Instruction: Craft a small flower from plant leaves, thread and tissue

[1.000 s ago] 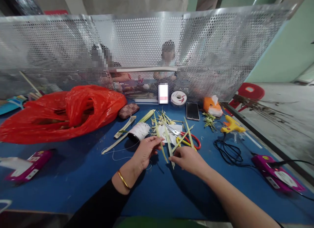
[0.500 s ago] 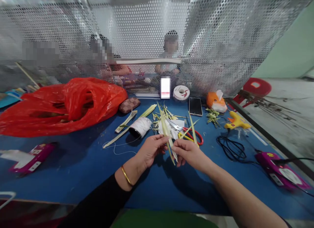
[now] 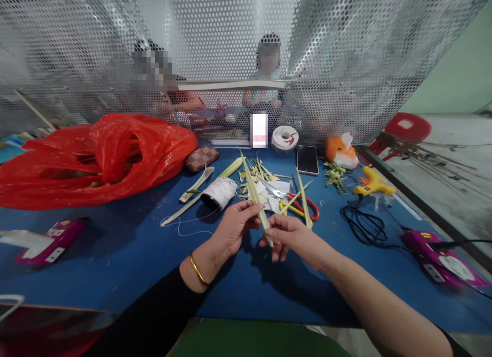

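A bundle of long, pale green leaf strips [image 3: 252, 186], pointed at the far end, slants between my hands above the table. My left hand [image 3: 235, 227], with a gold bangle at the wrist, is closed on its middle between thumb and fingers. Lower down, my right hand [image 3: 292, 240] pinches the bottom end. Just beyond lie scissors [image 3: 315, 209] with red and yellow handles, on white paper [image 3: 283, 187] among leaf scraps [image 3: 258, 168]. Another pointed leaf strip [image 3: 302, 195] rests beside the scissors. Left of my hands, a spool of white thread [image 3: 223, 193] lies on its side, its thread trailing loose.
A red plastic bag [image 3: 154, 141] and a checkered pouch [image 3: 202, 157] fill the left. Along the back stand a lit phone [image 3: 259, 130], a ribbon roll [image 3: 285, 136] and a dark phone [image 3: 307, 159]. A yellow glue gun [image 3: 372, 182] and purple power strip [image 3: 438, 259] are right. People sit behind the perforated screen.
The strips have drawn together into a narrower bundle; the loose lower end that stuck out apart no longer shows. My right hand's fingers have shifted around the bottom end. The camera view has tilted slightly.
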Tool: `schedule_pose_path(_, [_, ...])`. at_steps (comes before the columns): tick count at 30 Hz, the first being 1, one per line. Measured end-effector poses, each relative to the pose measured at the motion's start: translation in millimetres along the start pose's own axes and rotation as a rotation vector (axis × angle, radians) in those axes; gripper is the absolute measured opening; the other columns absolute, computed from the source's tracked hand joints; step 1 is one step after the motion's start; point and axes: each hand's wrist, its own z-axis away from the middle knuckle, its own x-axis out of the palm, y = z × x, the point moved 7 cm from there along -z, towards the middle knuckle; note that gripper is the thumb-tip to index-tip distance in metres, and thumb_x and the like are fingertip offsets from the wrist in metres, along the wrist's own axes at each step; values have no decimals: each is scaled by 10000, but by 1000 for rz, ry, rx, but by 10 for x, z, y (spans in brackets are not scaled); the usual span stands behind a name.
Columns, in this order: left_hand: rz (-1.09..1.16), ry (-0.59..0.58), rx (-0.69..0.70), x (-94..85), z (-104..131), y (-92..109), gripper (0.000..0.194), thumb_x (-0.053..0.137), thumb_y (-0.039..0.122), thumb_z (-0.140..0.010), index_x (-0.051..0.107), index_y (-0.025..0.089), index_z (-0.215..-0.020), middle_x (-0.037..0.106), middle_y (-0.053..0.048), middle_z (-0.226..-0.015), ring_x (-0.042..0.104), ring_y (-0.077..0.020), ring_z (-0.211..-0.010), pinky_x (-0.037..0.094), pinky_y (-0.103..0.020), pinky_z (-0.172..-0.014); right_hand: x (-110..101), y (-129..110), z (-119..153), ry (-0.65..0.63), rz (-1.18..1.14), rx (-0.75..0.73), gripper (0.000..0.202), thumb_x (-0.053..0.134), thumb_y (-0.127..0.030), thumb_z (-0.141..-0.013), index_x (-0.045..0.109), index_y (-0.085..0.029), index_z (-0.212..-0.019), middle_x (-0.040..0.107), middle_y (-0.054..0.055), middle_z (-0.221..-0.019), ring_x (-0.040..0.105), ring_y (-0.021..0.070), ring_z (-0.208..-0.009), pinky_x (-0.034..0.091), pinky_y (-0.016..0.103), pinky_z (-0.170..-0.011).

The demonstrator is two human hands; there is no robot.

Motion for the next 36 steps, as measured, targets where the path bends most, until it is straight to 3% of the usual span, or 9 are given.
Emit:
schedule_pose_path(9, [-18,4,189,11,21,138,298,806,322,-653,721,148,-879,667,-2,-718,603,-113,-611,506,-251,-627,-348,-264,64,353,-16,-270,276,719,-424,-720,627,-183,-817,600,-41,-613,512,84,-439,417,224,-450])
schedule_pose_path(13, [-449,0,363,100,141,203,278,743,351,-727,723,152,-920,702,-50,-783,619,-153,-634,516,-292,-643,-536,-505,260,594,302,-504,199,612,-401,-838,644,-205,-858,572,-26,-604,532,131,-500,419,262,-504])
schedule_pose_path(15, [-752,-129,552,259,285,219,236,705,343,-781,743,171,-939,722,-74,-811,644,-183,-693,524,-313,-701,-537,-614,358,679,564,-623,159,553,-345,-898,647,-217,-895,624,13,-703,588,164,-618,442,279,-585])
schedule_pose_path(17, [-1015,-320,750,426,478,159,223,652,318,-842,757,205,-1004,747,-90,-859,674,-209,-779,525,-331,-778,-465,-666,392,670,784,-712,162,497,-290,-940,641,-221,-916,667,51,-849,623,188,-762,454,288,-680])
schedule_pose_path(19, [-1159,-385,935,487,652,130,223,608,270,-877,762,230,-1033,764,-92,-879,693,-218,-824,527,-337,-815,-360,-646,348,559,927,-731,192,449,-259,-965,633,-220,-924,674,65,-919,628,191,-827,449,282,-717])
schedule_pose_path(24, [-1174,-34,1196,373,773,362,289,594,186,-878,730,252,-1124,764,-86,-1012,685,-238,-985,478,-388,-975,-163,-503,196,339,1282,-654,266,378,-206,-970,642,-194,-938,659,75,-876,611,181,-715,376,262,-577])
schedule_pose_path(27, [-1244,52,1027,342,585,409,307,567,251,-901,707,211,-1171,744,-126,-1073,661,-284,-1039,436,-447,-1014,-142,-472,169,335,1366,-636,284,366,-201,-972,649,-178,-951,659,82,-858,611,184,-691,355,265,-557])
schedule_pose_path(31, [-1179,-86,612,296,311,261,283,521,293,-922,727,217,-1101,753,-108,-1041,682,-282,-958,489,-380,-864,-156,-472,168,334,1208,-631,259,393,-238,-982,647,-189,-980,683,83,-910,650,196,-785,414,268,-631])
schedule_pose_path(36, [-914,-168,365,223,210,141,262,544,264,-889,706,188,-1081,734,-46,-854,646,-177,-667,489,-284,-692,-236,-460,172,391,918,-594,163,478,-263,-944,629,-214,-904,684,43,-817,639,175,-727,443,277,-653])
